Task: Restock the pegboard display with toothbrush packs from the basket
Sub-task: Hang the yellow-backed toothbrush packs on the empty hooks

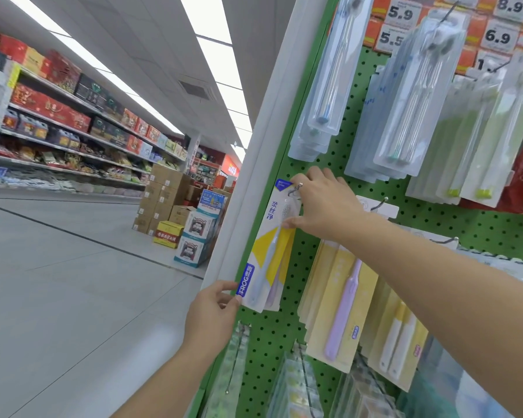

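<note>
A white and yellow toothbrush pack (269, 251) with a blue label hangs at the left edge of the green pegboard (287, 324). My right hand (320, 203) pinches the pack's top, right at a metal hook (296, 190). My left hand (212, 315) pinches the pack's bottom left corner. The basket is not in view.
Clear toothbrush packs (411, 110) hang above, yellow ones with a purple brush (341, 309) to the right, more below. Two bare hooks (379, 203) stick out right of my hand. A white post (254, 164) borders the board. Stacked cartons (166, 197) stand down the aisle.
</note>
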